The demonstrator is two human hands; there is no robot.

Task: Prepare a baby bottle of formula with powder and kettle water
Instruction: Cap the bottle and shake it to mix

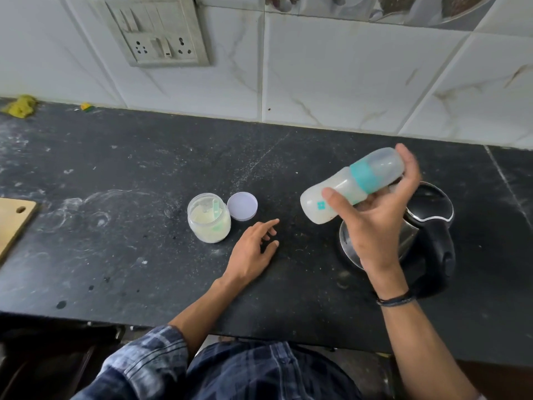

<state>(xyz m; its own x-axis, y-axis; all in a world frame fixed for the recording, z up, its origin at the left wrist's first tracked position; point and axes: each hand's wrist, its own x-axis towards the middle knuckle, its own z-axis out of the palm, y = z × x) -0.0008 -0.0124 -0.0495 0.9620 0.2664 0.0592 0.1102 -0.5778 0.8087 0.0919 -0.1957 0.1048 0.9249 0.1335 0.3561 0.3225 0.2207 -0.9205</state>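
My right hand (pixel 375 223) grips a capped baby bottle (pixel 346 186) with a teal collar, tilted almost on its side above the counter, whitish liquid inside. Just behind and below it stands the steel kettle (pixel 427 226) with a black lid and handle. My left hand (pixel 253 249) rests on the dark counter (pixel 129 241) with fingers loosely spread, holding nothing. Left of it is the open formula powder jar (pixel 209 219) with a teal scoop inside, and its round lid (pixel 242 206) lies flat beside it.
A wooden cutting board (pixel 14 223) pokes in at the left edge. A yellow cloth (pixel 21 105) and a small yellow-green scrap (pixel 86 106) lie at the back left. A switch and socket panel (pixel 155 33) is on the tiled wall. The counter's front edge runs near my body.
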